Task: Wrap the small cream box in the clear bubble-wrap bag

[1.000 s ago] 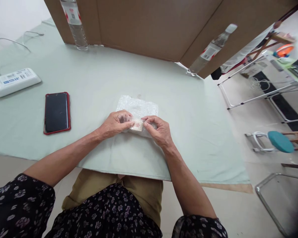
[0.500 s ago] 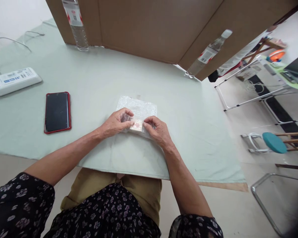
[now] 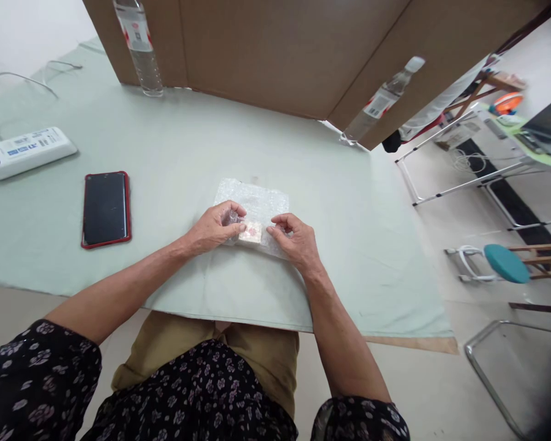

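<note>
**Bubble wrap and a small block between two hands**

Clear bubble-wrap sheet lying flat near the front edge of the pale green cloth-covered worktop, seen from the head camera. Small cream rectangular block with a reddish print resting on the near part of that sheet, between the two hands. Left hand curled, fingertips pinched on a crumpled bit of the clear wrap right at the block's left end, thumb touching the block. Right hand just beside the block's right end, fingers bent and pressed together on the wrap's edge; whether touching the block itself, cannot tell. Black phone in a red case face up, well to the left. White flat power strip farther left. Two clear plastic water bottles standing against the brown cardboard panels at the back. Teal round stool on the floor off to the right.
</note>
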`<control>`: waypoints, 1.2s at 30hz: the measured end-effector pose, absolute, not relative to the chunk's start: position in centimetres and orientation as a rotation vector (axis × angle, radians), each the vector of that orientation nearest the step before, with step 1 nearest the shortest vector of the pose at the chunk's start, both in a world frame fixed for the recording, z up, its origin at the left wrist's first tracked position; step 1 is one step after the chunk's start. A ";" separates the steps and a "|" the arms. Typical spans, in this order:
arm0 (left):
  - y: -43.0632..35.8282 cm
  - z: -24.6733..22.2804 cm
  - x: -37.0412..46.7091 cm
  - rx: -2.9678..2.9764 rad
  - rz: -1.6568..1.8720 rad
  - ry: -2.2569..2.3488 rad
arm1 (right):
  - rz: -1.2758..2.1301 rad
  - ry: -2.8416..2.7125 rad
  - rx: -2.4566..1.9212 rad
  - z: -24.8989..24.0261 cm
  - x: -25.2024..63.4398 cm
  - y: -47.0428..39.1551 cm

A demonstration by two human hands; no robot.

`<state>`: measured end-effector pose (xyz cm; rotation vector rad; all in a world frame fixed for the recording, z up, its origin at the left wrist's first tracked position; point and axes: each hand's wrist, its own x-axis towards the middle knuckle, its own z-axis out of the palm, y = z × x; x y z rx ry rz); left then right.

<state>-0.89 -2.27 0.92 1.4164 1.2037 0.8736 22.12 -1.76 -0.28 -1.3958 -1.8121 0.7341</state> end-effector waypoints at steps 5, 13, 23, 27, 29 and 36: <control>-2.3 0.9 -0.8 1.412 0.871 1.201 | 0.631 -1.823 -1.428 -0.3 21.9 -1.9; -2.4 1.1 -0.7 1.428 0.879 1.217 | 0.530 -1.782 -1.474 0.0 23.0 -1.3; -2.3 1.0 -0.5 1.438 0.880 1.220 | 0.180 -2.204 -1.068 2.2 20.2 -4.4; -2.0 1.8 -1.3 1.420 0.857 1.190 | 0.028 -2.429 -0.999 1.1 19.1 -4.5; -1.9 2.4 -2.1 1.384 0.799 1.162 | -0.024 -2.446 -1.006 0.8 19.1 -4.3; -2.0 2.7 -4.4 1.362 0.709 1.368 | -0.199 -2.586 -1.034 1.4 18.6 -3.9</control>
